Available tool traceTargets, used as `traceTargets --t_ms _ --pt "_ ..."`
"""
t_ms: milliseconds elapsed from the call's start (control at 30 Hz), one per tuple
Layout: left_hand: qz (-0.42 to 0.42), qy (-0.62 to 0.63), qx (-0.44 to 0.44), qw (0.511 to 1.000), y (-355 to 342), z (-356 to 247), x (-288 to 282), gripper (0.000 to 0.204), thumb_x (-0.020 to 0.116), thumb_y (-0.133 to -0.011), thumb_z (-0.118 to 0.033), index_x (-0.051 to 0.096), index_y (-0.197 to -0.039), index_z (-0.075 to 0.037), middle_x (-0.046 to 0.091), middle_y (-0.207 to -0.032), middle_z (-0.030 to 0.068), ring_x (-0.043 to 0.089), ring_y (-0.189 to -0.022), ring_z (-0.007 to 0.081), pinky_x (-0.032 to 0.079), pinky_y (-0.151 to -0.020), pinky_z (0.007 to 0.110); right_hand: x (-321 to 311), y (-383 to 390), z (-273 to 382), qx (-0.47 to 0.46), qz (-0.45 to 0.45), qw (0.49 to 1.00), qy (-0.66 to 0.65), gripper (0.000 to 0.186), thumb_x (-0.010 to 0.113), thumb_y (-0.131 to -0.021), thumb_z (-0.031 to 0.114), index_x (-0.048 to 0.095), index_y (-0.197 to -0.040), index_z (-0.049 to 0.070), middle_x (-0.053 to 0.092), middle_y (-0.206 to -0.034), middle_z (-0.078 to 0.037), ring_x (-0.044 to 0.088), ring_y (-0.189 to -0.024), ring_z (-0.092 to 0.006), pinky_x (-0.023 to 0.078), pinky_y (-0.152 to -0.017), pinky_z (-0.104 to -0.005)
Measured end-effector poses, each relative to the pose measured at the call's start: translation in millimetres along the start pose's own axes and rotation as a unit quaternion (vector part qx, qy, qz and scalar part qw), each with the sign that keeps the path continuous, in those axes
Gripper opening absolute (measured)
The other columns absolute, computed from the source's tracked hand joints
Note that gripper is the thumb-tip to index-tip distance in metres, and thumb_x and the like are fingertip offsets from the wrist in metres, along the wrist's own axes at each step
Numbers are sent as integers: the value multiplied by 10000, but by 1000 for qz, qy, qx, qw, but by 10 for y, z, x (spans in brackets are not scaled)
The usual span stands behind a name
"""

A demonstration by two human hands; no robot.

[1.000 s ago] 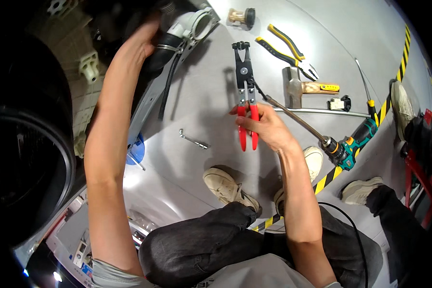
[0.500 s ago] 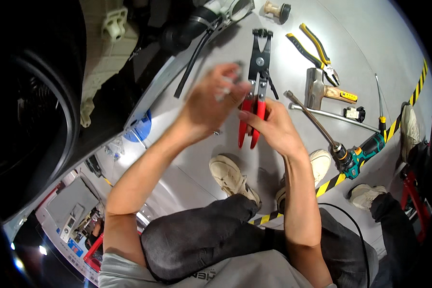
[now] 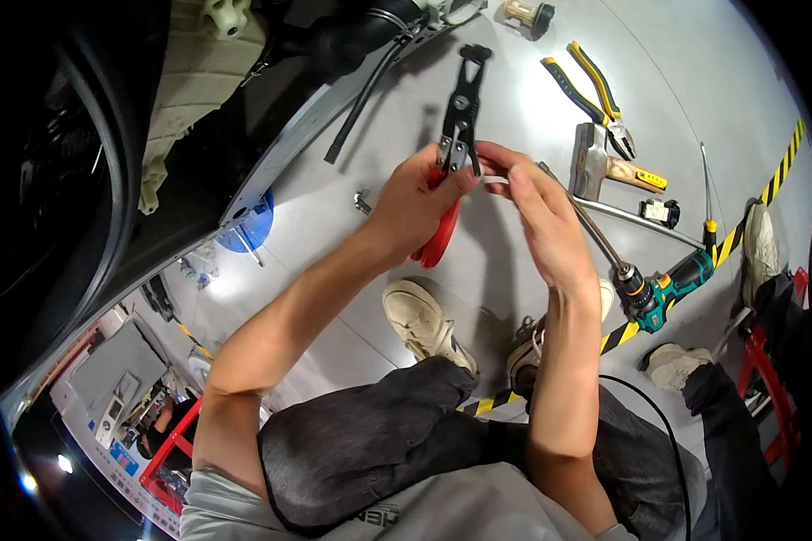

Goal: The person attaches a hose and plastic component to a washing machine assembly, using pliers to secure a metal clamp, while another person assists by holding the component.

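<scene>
My left hand (image 3: 415, 200) is closed around the red handles of a pair of hose clamp pliers (image 3: 461, 106). The black jaws point up and away from me, nearly together, and the handles are squeezed close. Beside the pliers' pivot, my right hand (image 3: 539, 200) has its thumb and fingers apart. Its fingertips reach to the slim lever at the tool's side; whether they touch it I cannot tell. A small metal piece (image 3: 362, 202) lies on the floor left of my left hand.
Combination pliers (image 3: 595, 95), a hammer (image 3: 592, 162), a screwdriver (image 3: 709, 207) and a green cordless drill (image 3: 666, 293) with a long bit lie on the right. A car body panel edge (image 3: 271, 185) and a black hose (image 3: 361, 113) border the left. Another person's shoe (image 3: 761, 243) stands at far right.
The pliers have passed from my right hand to my left, tilted and come closer together at the handles. My right hand has let go and sits just right of them.
</scene>
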State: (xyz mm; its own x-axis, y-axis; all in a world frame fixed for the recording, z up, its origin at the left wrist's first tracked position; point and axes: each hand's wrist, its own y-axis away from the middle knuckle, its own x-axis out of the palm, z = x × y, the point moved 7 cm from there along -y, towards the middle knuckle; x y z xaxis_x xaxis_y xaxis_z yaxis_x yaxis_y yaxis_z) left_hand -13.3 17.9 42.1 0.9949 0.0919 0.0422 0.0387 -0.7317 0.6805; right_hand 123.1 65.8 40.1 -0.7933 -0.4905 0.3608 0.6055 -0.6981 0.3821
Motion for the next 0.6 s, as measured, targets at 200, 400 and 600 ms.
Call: traceTargets --t_ms 200,400,600 --pt "22 -91 58 994 187 -7 228 233 603 -952 -153 573 -1160 -53 551 -892 -12 501 -812 55 434 -735 223 163 44 -183 42 116 977 -174 723 605 -950 484 457 -1411 -53 551 -1365 -162 512 -1272 -219 404 -1054 -351" --pt "140 73 -52 986 358 -87 239 350 623 -953 -171 543 -1264 -32 586 -1020 18 532 -906 72 454 -790 236 189 110 -128 19 146 941 -305 787 697 -880 487 454 -1382 -69 498 -1391 -254 528 -1268 -309 450 -1057 -417" --pt "201 57 -14 978 402 -191 294 457 669 -950 -224 518 -1319 -1 614 -1058 27 557 -953 77 472 -846 246 204 121 -76 -30 165 932 -321 695 743 -853 427 514 -1296 -57 496 -1355 -296 566 -1203 -356 479 -1022 -459"
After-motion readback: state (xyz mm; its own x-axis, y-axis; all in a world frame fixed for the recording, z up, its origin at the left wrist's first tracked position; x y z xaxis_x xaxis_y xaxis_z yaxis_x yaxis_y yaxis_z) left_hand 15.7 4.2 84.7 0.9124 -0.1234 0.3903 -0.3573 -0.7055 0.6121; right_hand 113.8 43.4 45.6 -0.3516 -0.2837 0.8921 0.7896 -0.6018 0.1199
